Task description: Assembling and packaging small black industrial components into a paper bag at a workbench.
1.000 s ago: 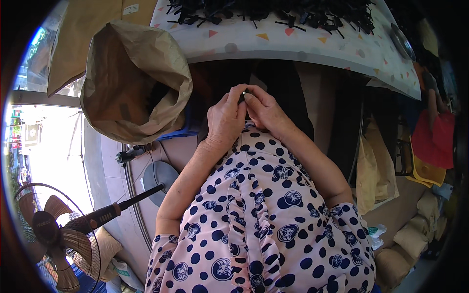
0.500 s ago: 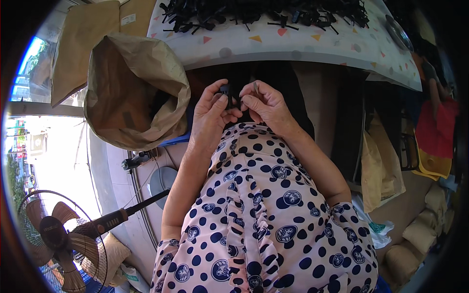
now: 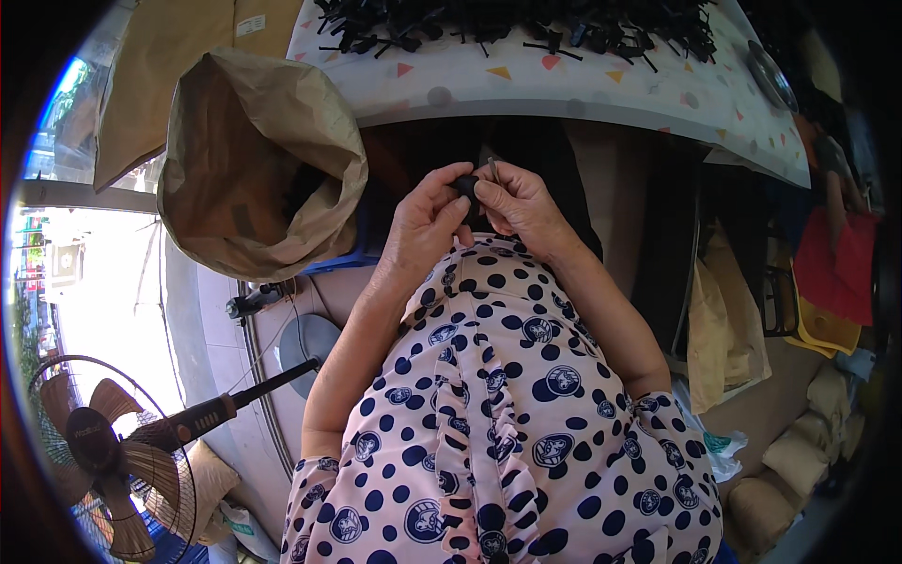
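In front of my waist, my left hand (image 3: 425, 218) pinches a small black plastic piece (image 3: 466, 185) between thumb and fingers. My right hand (image 3: 522, 205) is closed around a thin greyish tool (image 3: 492, 169), whose tip pokes up above the fingers. The right thumb presses against the black piece, so both hands meet at it. Fingers cover most of the piece, and the tool's working end is hidden. Beyond my hands, a heap of similar black pieces (image 3: 526, 23) with thin stems lies on the table (image 3: 554, 99).
A big open brown paper bag (image 3: 338, 113) stands at the left, beside the table's near edge. A standing fan (image 3: 99, 442) is at the lower left. A round metal dish (image 3: 772, 75) sits at the table's right end. Yellow bins (image 3: 827, 324) and red cloth (image 3: 841, 268) are at the right.
My left hand has shifted right and turned, bringing the black piece against the right thumb and fingers. A gap showed between the hands earlier; now they touch.
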`<state>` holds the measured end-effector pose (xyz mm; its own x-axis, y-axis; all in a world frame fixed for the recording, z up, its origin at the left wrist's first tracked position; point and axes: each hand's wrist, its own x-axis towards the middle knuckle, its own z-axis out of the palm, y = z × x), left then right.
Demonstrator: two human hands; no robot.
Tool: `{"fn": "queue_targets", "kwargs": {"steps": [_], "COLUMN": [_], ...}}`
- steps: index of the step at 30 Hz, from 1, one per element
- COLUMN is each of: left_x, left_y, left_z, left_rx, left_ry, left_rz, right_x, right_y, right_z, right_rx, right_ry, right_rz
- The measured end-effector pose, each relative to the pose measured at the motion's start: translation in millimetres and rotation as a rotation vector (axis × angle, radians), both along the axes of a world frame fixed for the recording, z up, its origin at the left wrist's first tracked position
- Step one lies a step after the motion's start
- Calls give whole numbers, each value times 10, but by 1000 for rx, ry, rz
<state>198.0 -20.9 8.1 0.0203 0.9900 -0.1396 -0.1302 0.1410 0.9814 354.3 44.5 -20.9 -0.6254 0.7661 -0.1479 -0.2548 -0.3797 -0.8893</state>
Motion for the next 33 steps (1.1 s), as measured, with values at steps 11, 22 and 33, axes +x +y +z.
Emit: {"fn": "queue_targets", "kwargs": {"steps": [11,22,33], "left_x": [3,-26,27], "left_y": [-43,-18,75], "left_z": [-96,3,-84], "left_rx": [112,0,312], "left_ry": [298,356,868], "left_rz": [57,-8,76], "right_x": [-55,-65,-147], "right_y": [-125,-151,-143], "right_z": [27,20,-20], "right_rx": [292,447,567], "right_ry": [-221,-351,-388], "right_rz": [68,81,-72]}}
